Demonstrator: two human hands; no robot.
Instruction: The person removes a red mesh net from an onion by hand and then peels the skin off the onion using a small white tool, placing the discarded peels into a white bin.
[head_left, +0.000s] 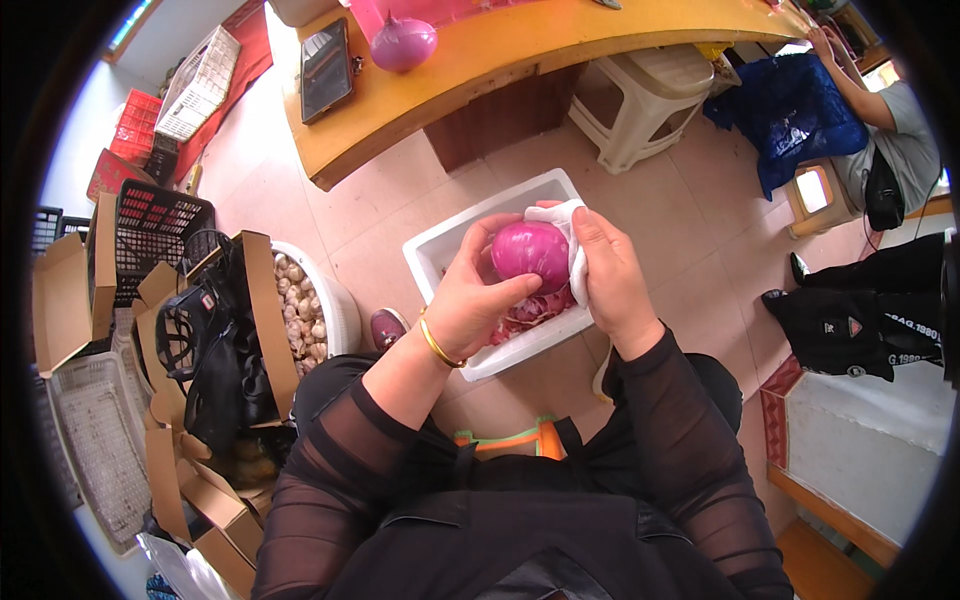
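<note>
A glossy purple-red onion (531, 255) is held over a white rectangular tub (491, 367). My left hand (480, 292) grips the onion from its left side, thumb across the near face and fingers around the far side. A folded white cloth (576, 259) lies in my right hand (611, 274), pressed against the onion's right side. Dark red onion skins (536, 311) lie in the tub below. Another purple onion (403, 43) rests on the yellow wooden table (480, 56) beside a pink container (442, 11).
A dark tablet-like device (327, 71) lies on the table. To my left are a white basket of garlic bulbs (300, 315), a cardboard box (266, 322) holding a black bag, and crates. A beige plastic stool (645, 97) stands ahead; another person (889, 127) sits at right.
</note>
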